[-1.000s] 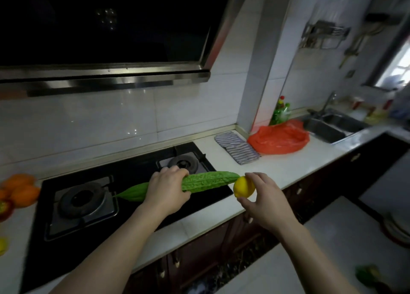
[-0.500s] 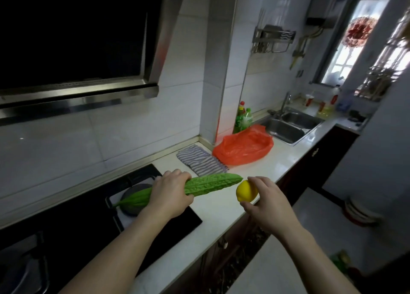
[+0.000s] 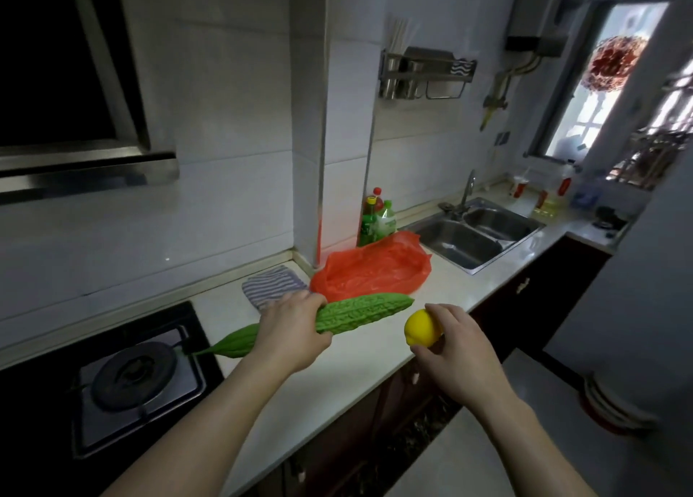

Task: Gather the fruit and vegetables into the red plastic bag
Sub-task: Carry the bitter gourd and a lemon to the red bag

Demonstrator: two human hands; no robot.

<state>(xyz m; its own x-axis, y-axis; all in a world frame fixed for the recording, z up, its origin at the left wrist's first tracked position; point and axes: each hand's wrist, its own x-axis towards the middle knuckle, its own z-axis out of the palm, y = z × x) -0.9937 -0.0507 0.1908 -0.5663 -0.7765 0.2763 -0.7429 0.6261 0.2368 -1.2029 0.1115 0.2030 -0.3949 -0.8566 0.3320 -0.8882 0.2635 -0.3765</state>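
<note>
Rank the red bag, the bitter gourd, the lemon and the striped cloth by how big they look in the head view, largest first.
1. red bag
2. bitter gourd, long but slim, and nearer the camera, so its lead over the cloth is unsure
3. striped cloth, partly hidden
4. lemon

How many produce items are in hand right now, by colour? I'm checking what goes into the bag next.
Green: 1, bitter gourd in the left hand
Yellow: 1, lemon in the right hand
Total: 2
</note>
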